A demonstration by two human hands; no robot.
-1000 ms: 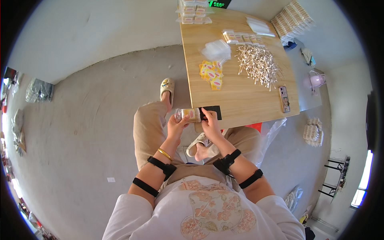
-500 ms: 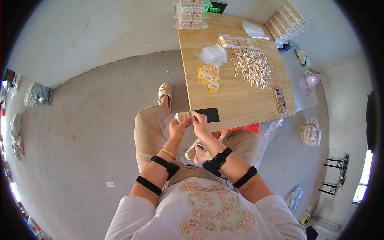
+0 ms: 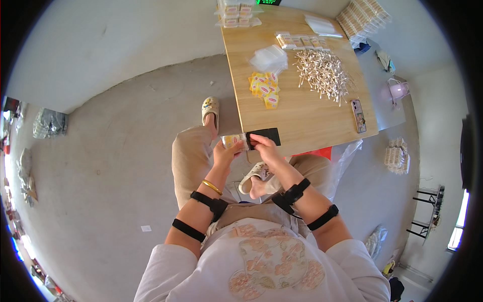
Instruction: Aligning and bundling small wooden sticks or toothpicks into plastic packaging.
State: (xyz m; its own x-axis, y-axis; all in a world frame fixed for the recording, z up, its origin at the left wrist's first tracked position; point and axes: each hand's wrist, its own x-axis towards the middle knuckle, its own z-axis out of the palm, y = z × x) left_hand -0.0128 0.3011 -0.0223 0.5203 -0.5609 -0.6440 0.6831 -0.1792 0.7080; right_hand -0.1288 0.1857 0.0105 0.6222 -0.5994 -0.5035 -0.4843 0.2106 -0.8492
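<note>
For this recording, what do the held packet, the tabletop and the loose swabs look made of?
Swab packet in the left hand: probably clear, glossy plastic; contents show through.
Tabletop: smooth wood or wood-look laminate, judging by its pale tan grain.
Loose cotton swabs: matte white tips, likely cotton; tan sticks, perhaps wood.

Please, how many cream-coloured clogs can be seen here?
2: one clog beside the left edge of the table, the other clog between the trouser legs.
</note>
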